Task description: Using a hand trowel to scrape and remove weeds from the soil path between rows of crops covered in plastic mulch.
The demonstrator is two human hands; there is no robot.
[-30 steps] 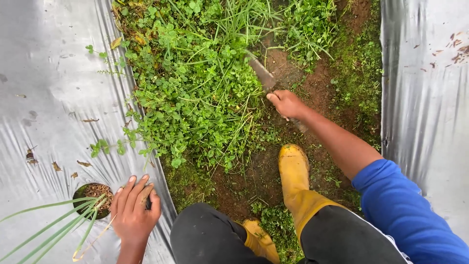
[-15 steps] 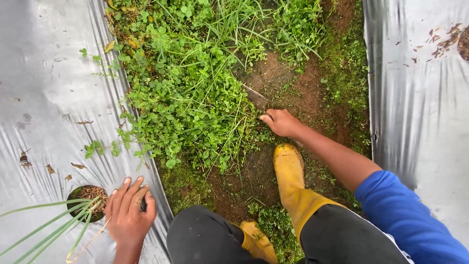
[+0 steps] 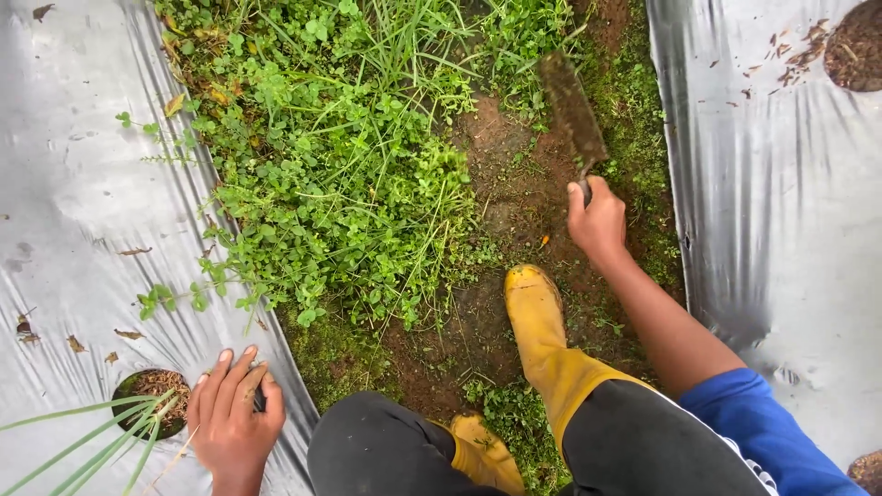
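My right hand (image 3: 597,220) grips the handle of a flat, mud-caked blade tool (image 3: 572,108), raised over the bare soil strip (image 3: 514,193) between two plastic-covered beds. A thick patch of green weeds (image 3: 331,184) fills the furrow to the left of the blade. My left hand (image 3: 234,418) rests flat, fingers spread, on the silver plastic mulch (image 3: 83,184) at the lower left, beside a planting hole (image 3: 152,395) with long green leaves (image 3: 83,441) growing from it. My yellow rubber boot (image 3: 537,317) stands on the soil below the right hand.
A second sheet of silver mulch (image 3: 781,184) covers the bed on the right, with a soil-filled hole (image 3: 854,46) at its top corner. A second yellow boot (image 3: 482,455) shows under my dark trousers. Dry leaf bits lie scattered on the left sheet.
My right hand has lifted and swung right, bringing the blade up out of the weeds into full view. The left hand stays planted on the plastic.
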